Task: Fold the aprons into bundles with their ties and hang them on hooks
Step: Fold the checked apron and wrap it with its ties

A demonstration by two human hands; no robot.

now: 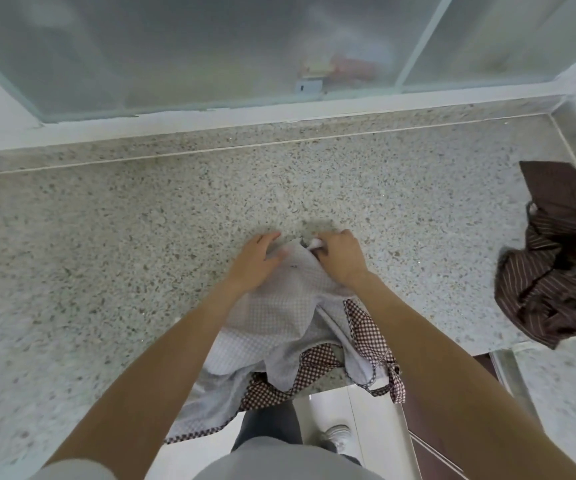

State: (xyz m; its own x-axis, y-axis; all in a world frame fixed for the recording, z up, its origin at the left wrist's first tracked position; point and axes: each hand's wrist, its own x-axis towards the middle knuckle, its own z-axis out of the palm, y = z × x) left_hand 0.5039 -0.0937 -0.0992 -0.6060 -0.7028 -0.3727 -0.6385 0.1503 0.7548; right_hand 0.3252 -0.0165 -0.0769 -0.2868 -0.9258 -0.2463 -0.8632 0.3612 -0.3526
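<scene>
Looking down from the head camera, we find a speckled stone worktop point(141, 237) with a pale checked apron point(279, 306) lying at its near edge, between the two forearms. Its lower part, trimmed in brown gingham, hangs over the worktop's front edge toward the floor. The left hand point(255, 261) lies flat on the apron's upper left part, fingers point(267, 239) straight and spread, gripping nothing. The right hand point(340, 259) is curled at the apron's top, pinching a bunched white piece of the cloth; we cannot tell whether that piece is a tie.

Well apart, at the worktop's right end, a brown striped apron point(553, 261) lies crumpled against the raised edge, untouched. Behind the worktop runs a frosted sliding window point(210, 46) in a pale frame; blurred red and yellow shapes show through it, not identifiable. Below the hanging cloth we note a white cabinet front point(376, 427), dark trousers and a white shoe point(336, 436).
</scene>
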